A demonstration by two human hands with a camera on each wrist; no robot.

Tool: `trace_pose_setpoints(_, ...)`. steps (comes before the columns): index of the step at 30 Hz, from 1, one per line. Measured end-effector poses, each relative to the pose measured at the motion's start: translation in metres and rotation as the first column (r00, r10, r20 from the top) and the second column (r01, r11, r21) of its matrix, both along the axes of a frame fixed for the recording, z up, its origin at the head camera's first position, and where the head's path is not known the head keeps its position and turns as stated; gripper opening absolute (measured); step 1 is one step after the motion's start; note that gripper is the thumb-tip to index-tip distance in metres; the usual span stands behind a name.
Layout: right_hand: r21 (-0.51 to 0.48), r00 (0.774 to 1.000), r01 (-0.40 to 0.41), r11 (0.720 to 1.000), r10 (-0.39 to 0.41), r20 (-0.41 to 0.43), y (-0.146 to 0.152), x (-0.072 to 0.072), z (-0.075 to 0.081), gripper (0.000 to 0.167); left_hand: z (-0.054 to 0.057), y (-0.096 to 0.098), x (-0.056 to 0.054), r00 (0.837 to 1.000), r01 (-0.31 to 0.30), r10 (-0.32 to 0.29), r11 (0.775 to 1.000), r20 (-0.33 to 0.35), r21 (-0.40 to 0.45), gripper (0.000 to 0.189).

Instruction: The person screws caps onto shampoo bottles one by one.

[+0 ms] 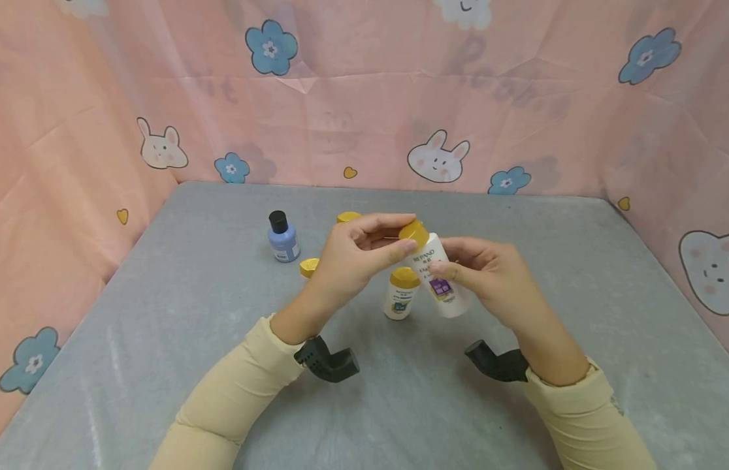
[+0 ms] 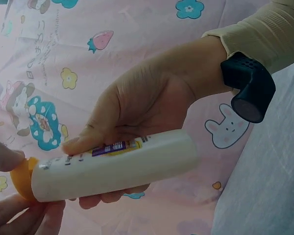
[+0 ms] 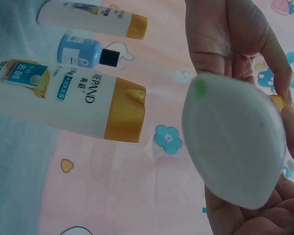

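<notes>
Tilted above the table is a white shampoo bottle [image 1: 448,301] with a gold cap [image 1: 413,233] and a purple label patch. My right hand [image 1: 498,279] grips its body, thumb across the front. The thumb and fingers of my left hand [image 1: 354,251] pinch the gold cap, which sits on the bottle. In the left wrist view, the right thumb lies along the held bottle [image 2: 122,169] while the left fingertips surround the cap [image 2: 23,179]. The right wrist view looks at the bottle's pale base [image 3: 235,142]. Close behind it stands a smaller-looking white bottle [image 1: 398,303] with a teal label.
A blue bottle [image 1: 284,243] with a black cap stands at the back left. Two more gold caps [image 1: 309,266] show partly behind my left hand and wrist. Pink printed cloth [image 1: 353,124] walls the back and sides of the grey table [image 1: 164,313].
</notes>
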State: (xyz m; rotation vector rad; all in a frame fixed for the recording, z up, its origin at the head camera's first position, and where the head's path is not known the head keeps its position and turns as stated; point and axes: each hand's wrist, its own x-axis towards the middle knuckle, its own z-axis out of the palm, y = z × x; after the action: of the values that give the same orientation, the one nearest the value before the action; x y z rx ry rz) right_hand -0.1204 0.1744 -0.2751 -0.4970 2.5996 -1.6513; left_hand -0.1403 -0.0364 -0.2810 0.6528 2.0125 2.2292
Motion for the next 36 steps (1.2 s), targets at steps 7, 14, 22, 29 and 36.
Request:
trace_pose_setpoints(7,-0.084,0.997,-0.035,0.996,0.041,0.071,0.0026,-0.0024,-0.0003,0.035,0.0009,-0.002,0.0009,0.999,0.051,-0.051,0.999,0.008,0.013,0.036)
trace_pose_setpoints(14,-0.025,0.993,0.1,0.995,-0.099,0.061,-0.0019,-0.001,0.0003,0.037,0.0006,0.0035,0.0016,0.998,-0.062,0.063,0.997,0.023,-0.036,0.033)
trace_pose_setpoints(22,-0.004,0.993,0.118,0.993,-0.118,0.02,-0.0034,-0.0005,-0.0012,0.035,-0.0019,0.0068,0.0034,0.991,-0.1,0.094,0.993,-0.097,-0.059,0.032)
trace_pose_setpoints(29,0.001,0.995,0.101,0.995,-0.101,0.012,-0.0028,-0.0014,-0.0015,0.033,-0.0035,0.007,0.0024,0.985,-0.087,0.077,0.995,-0.152,-0.057,0.032)
trace_pose_setpoints(36,0.0,0.996,0.078,0.997,-0.078,0.036,-0.001,-0.002,-0.0013,0.033,-0.0043,0.0051,0.0005,0.989,-0.057,0.048,0.996,-0.142,-0.065,0.031)
